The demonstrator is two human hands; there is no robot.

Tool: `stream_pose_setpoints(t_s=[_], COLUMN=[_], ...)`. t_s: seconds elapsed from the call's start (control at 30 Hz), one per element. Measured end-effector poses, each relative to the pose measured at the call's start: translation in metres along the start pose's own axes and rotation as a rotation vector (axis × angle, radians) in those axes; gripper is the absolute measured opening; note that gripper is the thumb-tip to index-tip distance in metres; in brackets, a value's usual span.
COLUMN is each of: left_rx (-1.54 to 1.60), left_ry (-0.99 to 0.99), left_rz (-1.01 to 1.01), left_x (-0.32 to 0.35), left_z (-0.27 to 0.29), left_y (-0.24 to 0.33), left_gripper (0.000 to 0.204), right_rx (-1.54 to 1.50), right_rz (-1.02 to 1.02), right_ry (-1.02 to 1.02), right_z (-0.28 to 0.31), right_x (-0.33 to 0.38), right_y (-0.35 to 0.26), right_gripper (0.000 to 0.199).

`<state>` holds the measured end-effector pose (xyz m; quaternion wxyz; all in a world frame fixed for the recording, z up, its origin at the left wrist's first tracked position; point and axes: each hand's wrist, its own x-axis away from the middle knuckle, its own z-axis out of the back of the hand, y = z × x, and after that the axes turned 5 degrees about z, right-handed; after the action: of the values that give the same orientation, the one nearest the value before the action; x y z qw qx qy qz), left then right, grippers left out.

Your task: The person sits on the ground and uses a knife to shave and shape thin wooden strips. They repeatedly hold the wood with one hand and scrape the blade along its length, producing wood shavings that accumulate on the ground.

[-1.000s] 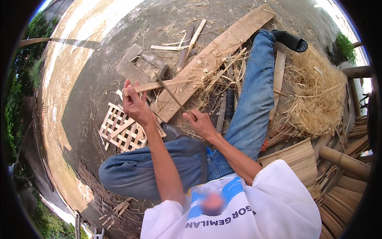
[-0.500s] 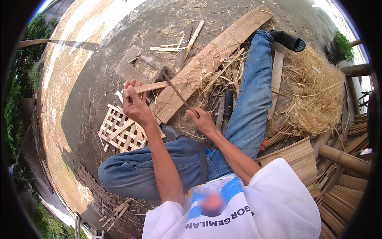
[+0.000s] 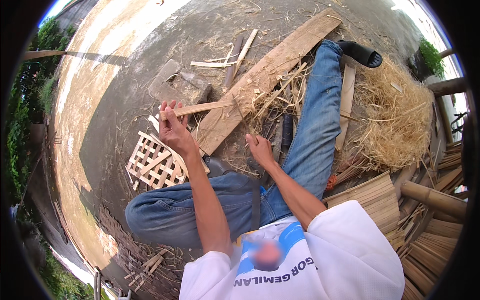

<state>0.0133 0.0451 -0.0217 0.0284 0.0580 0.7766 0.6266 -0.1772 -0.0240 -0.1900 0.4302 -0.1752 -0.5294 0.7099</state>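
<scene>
My left hand point(image 3: 176, 132) grips one end of a flat bamboo strip point(image 3: 202, 108), its fingers wrapped round the near-left end. The strip points right, and its far end lies over a long wooden plank point(image 3: 280, 60). A thin dark knife point(image 3: 241, 113) is in my closed right hand point(image 3: 261, 151), the handle mostly hidden by the fingers. Its blade slants up and left, meeting or crossing the strip close to the right end. Whether the edge bites into the bamboo is too small to tell. Beneath my left hand sits a woven bamboo lattice point(image 3: 156, 164).
Concrete blocks point(image 3: 180, 85) lie beyond my left hand, with loose strips point(image 3: 240, 55) farther off. My outstretched jeans leg point(image 3: 320, 100) runs right of the plank. A heap of fine shavings point(image 3: 395, 115) is at the right, and stacked bamboo slats point(image 3: 430, 260) stand at the lower right.
The knife has slid rightward along the bamboo strip, from about its middle to near its right end. My right hand has shifted slightly right; the left keeps its hold.
</scene>
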Motion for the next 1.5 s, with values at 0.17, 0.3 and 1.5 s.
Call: stream_pose_setpoints(t_s=[0.17, 0.3, 1.5], left_rx=[0.014, 0.01, -0.749], left_ry=[0.019, 0.016, -0.506], left_rz=[-0.024, 0.008, -0.028], left_x=[0.003, 0.002, 0.024], left_z=[-0.001, 0.0, -0.008], left_y=[-0.002, -0.002, -0.016], left_gripper=[0.036, 0.039, 0.029], right_rx=[-0.001, 0.02, -0.091], right_rz=[-0.019, -0.058, 0.638], right_ry=[-0.108, -0.063, 0.071], right_z=[0.002, 0.005, 0.024], right_x=[0.012, 0.002, -0.048], right_y=[-0.001, 0.006, -0.165], right_gripper=[0.057, 0.058, 0.055])
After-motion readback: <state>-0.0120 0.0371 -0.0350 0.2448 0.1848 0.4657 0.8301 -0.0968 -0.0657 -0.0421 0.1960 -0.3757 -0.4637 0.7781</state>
